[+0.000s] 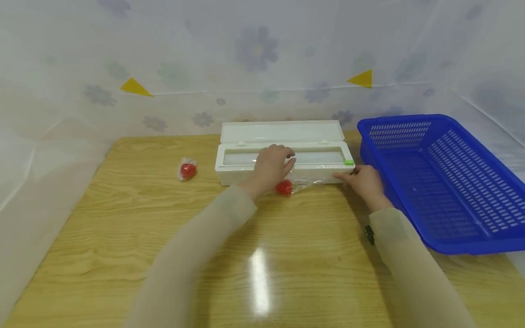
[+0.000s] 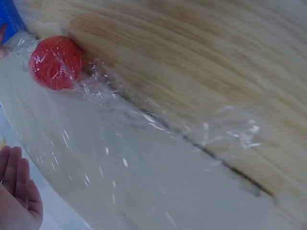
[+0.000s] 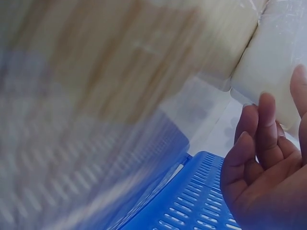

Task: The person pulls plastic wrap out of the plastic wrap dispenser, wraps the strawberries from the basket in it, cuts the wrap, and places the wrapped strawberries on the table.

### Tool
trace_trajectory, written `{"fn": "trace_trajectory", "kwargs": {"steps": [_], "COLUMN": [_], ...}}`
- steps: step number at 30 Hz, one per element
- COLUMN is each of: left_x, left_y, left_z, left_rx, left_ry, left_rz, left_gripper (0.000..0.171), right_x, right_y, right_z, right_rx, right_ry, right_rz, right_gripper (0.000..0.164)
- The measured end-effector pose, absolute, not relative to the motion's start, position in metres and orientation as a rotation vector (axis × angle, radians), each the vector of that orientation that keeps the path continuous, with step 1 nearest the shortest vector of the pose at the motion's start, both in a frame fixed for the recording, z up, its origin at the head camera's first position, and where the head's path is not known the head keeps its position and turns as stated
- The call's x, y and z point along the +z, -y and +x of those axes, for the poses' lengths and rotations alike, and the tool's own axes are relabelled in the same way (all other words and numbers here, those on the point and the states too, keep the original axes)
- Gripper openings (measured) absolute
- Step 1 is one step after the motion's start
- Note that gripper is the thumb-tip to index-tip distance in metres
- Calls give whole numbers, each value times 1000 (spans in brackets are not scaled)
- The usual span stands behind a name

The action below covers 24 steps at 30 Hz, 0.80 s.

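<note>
A white cling film box (image 1: 235, 176) lies on the table with its lid (image 1: 283, 132) raised at the back. Over its middle hangs my left hand (image 1: 270, 166), fingers loosely bent and holding nothing. My right hand (image 1: 367, 182) grips the box's right end, thumb on the front face and fingers around the corner, below a green slider (image 1: 348, 162). In front of the box lies a red round piece (image 1: 283, 187), wrapped in crinkled cling film (image 2: 100, 88) that spreads along the box's front edge. A second wrapped red piece (image 1: 187, 171) lies further left.
A blue slotted basket (image 1: 371, 146) stands at the right, close beside my right hand and forearm. Behind the wooden table (image 1: 164, 255) hangs a flowered sheet (image 1: 197, 59) with two yellow triangles on it.
</note>
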<state>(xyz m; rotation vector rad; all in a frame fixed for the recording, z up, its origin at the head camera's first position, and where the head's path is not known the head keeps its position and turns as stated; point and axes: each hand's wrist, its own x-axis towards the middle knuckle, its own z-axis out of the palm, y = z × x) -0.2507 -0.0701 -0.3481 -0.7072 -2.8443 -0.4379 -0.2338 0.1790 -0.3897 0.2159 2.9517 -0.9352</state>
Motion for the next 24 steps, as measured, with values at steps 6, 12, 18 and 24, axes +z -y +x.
{"fn": "trace_trajectory", "kwargs": {"steps": [6, 12, 18, 24], "left_x": [-343, -346, -354, -355], "left_y": [38, 5, -23, -43], "left_z": [-265, -276, -276, -271], "left_rx": [-502, -654, -704, -439], "left_ry": [2892, 2940, 2932, 2896], "left_rz": [-851, -1005, -1098, -967], "left_gripper": [27, 33, 32, 23], "right_x": [-390, -394, -396, -398], "right_y": [-182, -182, -184, -186], "right_z": [-236, -237, -237, -238], "right_rx": [-963, -1020, -1031, -1044], "right_ry": [-2945, -2938, -2970, -3012], "right_rz": [210, 164, 111, 65], "right_gripper": [51, 51, 43, 35]}}
